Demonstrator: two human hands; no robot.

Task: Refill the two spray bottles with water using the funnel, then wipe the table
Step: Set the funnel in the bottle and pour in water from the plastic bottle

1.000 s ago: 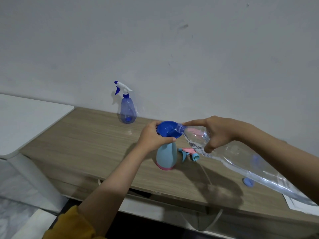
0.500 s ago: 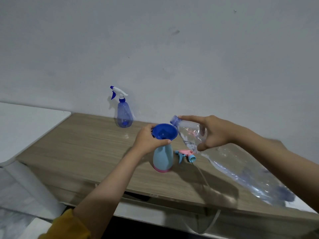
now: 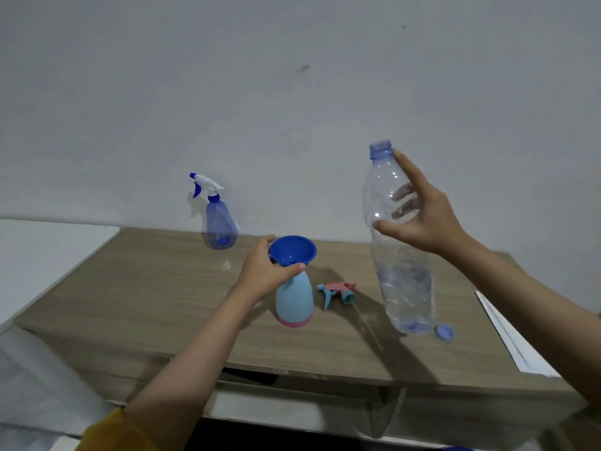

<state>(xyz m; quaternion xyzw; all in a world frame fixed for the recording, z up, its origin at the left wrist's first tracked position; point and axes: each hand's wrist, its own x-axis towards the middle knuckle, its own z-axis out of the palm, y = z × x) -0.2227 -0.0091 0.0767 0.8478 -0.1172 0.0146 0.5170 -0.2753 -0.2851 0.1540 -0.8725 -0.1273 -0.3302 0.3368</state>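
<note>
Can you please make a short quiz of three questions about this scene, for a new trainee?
1. True or false: the blue funnel sits in the neck of the light blue spray bottle.
2. Which hand holds the clear water bottle? A) left hand B) right hand C) neither
3. Fill in: the pink and blue trigger head lies on the ____, between the two bottles.

Key: 1 true; 2 B; 3 table.
</note>
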